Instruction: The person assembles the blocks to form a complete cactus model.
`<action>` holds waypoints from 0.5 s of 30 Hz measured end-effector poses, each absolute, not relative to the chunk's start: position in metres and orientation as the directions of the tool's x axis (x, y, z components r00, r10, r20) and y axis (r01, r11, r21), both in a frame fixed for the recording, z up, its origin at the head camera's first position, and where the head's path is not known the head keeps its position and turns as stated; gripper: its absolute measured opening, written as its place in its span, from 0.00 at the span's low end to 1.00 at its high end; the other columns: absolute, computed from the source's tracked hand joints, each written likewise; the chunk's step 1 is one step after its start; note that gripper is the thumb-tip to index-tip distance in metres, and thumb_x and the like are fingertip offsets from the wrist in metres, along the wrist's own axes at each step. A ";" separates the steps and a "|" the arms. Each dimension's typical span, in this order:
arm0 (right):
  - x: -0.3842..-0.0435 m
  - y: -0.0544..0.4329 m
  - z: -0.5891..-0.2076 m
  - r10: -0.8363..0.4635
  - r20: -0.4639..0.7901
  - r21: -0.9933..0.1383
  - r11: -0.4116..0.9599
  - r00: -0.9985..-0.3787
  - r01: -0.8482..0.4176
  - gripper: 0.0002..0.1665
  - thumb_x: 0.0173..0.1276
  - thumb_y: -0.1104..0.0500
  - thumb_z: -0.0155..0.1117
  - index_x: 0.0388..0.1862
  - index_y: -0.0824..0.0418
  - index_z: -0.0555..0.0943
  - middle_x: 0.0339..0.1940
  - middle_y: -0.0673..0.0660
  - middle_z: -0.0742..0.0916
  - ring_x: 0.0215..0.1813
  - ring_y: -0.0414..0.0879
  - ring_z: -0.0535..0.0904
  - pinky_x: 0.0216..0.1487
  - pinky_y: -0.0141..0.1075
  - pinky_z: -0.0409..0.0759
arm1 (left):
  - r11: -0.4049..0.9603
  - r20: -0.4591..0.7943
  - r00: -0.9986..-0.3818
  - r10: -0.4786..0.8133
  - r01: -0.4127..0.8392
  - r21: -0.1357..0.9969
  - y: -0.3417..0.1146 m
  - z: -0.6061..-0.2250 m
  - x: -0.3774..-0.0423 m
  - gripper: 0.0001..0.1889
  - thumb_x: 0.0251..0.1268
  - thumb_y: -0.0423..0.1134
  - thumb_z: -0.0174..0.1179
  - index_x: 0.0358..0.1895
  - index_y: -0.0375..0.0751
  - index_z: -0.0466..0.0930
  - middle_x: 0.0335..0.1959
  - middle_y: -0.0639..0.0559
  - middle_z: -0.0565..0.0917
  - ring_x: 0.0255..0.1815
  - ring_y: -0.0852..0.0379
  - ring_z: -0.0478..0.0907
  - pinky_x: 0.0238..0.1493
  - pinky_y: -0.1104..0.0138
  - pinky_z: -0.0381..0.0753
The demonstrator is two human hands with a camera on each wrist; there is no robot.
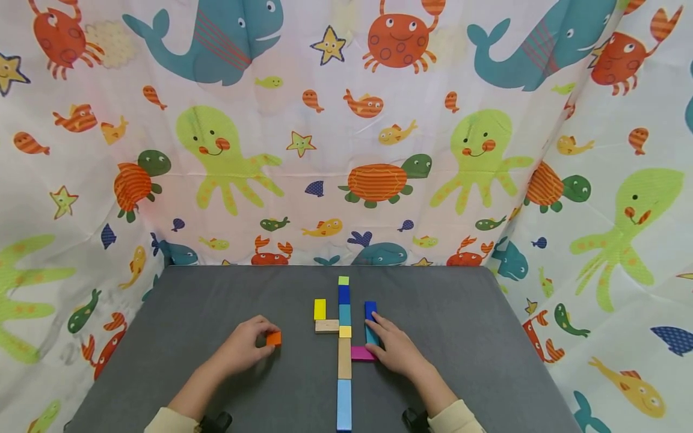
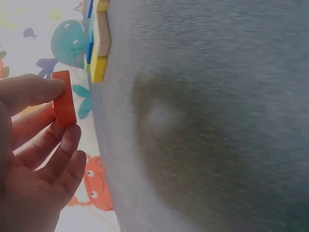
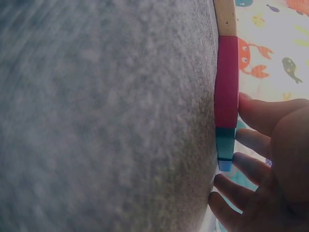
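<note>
Between the thumb and fingers of my left hand (image 1: 246, 344) is an orange block (image 1: 274, 338), left of a long column of blocks. In the left wrist view this orange block (image 2: 63, 99) is pinched by the thumb above and fingertips below. My right hand (image 1: 397, 346) rests its fingertips on the blocks at the right: a dark blue block (image 1: 370, 308), a teal block (image 1: 371, 335) below it, and a magenta block (image 1: 363, 353). The right wrist view has the thumb at the edge of the magenta block (image 3: 227, 82) and extended fingers beside the teal block (image 3: 225, 142).
The central column runs from a green block (image 1: 343, 280) through blue, teal, yellow and a wooden block (image 1: 344, 358) to a light blue block (image 1: 344, 404). A yellow block (image 1: 320, 309) and a wooden block (image 1: 327, 326) branch left. Everything lies on a grey table (image 1: 260, 409) before a patterned curtain.
</note>
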State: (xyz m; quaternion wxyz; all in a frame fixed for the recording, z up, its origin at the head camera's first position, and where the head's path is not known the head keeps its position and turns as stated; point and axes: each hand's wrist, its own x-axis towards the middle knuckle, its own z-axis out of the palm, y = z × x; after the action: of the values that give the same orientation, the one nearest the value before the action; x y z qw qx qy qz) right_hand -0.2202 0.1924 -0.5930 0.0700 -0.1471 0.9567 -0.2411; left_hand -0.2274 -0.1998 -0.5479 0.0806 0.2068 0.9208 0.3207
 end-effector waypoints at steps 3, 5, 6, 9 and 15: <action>-0.220 0.193 -0.593 -0.316 -0.068 -0.478 0.843 -0.946 -0.247 0.39 0.78 0.43 0.66 0.82 0.53 0.70 0.86 0.58 0.67 0.84 0.62 0.63 0.76 0.64 0.67 | 0.715 -0.006 -0.905 0.424 0.331 0.616 -0.194 -0.543 -0.235 0.13 0.66 0.34 0.72 0.53 0.41 0.88 0.45 0.56 0.82 0.46 0.56 0.79 0.53 0.55 0.83; -0.221 0.192 -0.593 -0.315 -0.069 -0.479 0.842 -0.946 -0.246 0.39 0.78 0.43 0.66 0.82 0.53 0.70 0.86 0.58 0.67 0.84 0.62 0.63 0.76 0.64 0.67 | 0.719 -0.007 -0.909 0.417 0.325 0.615 -0.190 -0.541 -0.240 0.13 0.66 0.33 0.72 0.53 0.41 0.88 0.46 0.55 0.82 0.47 0.55 0.79 0.54 0.54 0.83; -0.221 0.192 -0.593 -0.316 -0.066 -0.481 0.841 -0.946 -0.247 0.39 0.77 0.44 0.67 0.82 0.53 0.70 0.86 0.59 0.67 0.84 0.62 0.63 0.76 0.64 0.67 | 0.719 -0.011 -0.912 0.411 0.317 0.618 -0.188 -0.540 -0.242 0.13 0.66 0.33 0.72 0.53 0.41 0.88 0.46 0.54 0.82 0.47 0.55 0.79 0.54 0.53 0.83; -0.221 0.192 -0.593 -0.315 -0.068 -0.475 0.845 -0.947 -0.247 0.40 0.77 0.43 0.67 0.83 0.52 0.70 0.86 0.58 0.67 0.84 0.62 0.63 0.76 0.64 0.67 | 0.727 -0.025 -0.922 0.385 0.287 0.624 -0.183 -0.537 -0.248 0.14 0.66 0.32 0.72 0.53 0.41 0.89 0.46 0.54 0.82 0.48 0.53 0.79 0.56 0.52 0.83; -0.221 0.192 -0.593 -0.313 -0.069 -0.477 0.844 -0.947 -0.244 0.40 0.77 0.43 0.67 0.83 0.52 0.69 0.86 0.58 0.66 0.84 0.62 0.62 0.76 0.64 0.67 | 0.729 -0.006 -0.926 0.376 0.292 0.619 -0.172 -0.532 -0.258 0.14 0.66 0.32 0.72 0.53 0.39 0.89 0.46 0.53 0.82 0.48 0.51 0.80 0.57 0.52 0.82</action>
State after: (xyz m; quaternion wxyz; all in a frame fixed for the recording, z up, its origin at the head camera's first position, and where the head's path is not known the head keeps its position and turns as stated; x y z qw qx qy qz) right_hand -0.2212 0.1923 -0.5934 0.0722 -0.1456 0.9576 -0.2379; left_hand -0.2580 -0.1719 -0.5318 0.0657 0.1802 0.9275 0.3210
